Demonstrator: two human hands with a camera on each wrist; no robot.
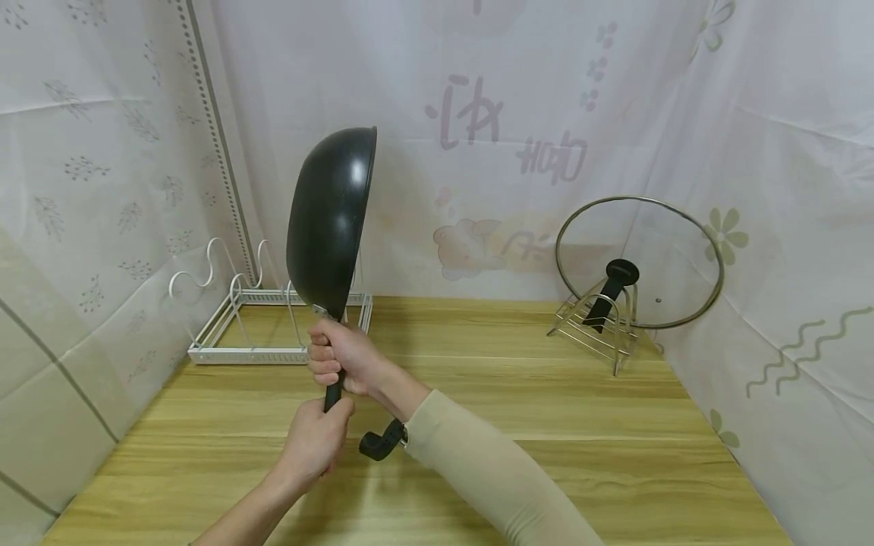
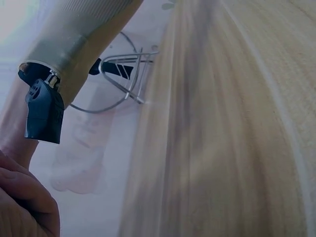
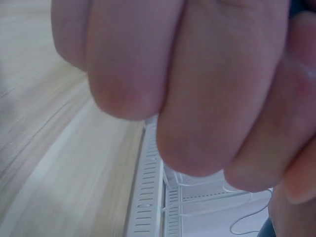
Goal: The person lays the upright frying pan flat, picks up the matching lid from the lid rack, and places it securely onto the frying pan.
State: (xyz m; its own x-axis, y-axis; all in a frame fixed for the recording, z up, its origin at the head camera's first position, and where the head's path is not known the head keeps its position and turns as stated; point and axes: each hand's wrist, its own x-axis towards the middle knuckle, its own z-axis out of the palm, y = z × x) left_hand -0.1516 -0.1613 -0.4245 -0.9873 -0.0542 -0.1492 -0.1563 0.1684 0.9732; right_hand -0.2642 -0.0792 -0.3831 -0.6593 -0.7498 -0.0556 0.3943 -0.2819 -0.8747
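Observation:
A black wok (image 1: 331, 216) is held up on edge over the table, its rounded underside toward the left and its opening facing right. Its dark handle (image 1: 333, 396) points down. My right hand (image 1: 348, 356) grips the handle close under the pan. Lower on the same handle, my left hand (image 1: 315, 440) holds on with the thumb along it. In the right wrist view the curled fingers (image 3: 207, 98) of the right hand fill the top. Some of the left hand's fingers (image 2: 24, 197) show at the lower left of its own wrist view.
Behind the wok stands a white dish rack (image 1: 249, 355) with curved wire dividers, partly hidden by it. At the back right a glass lid (image 1: 672, 250) leans in a small metal wire stand (image 1: 617, 334). Patterned curtains (image 1: 478, 76) surround the wooden table (image 1: 546, 409).

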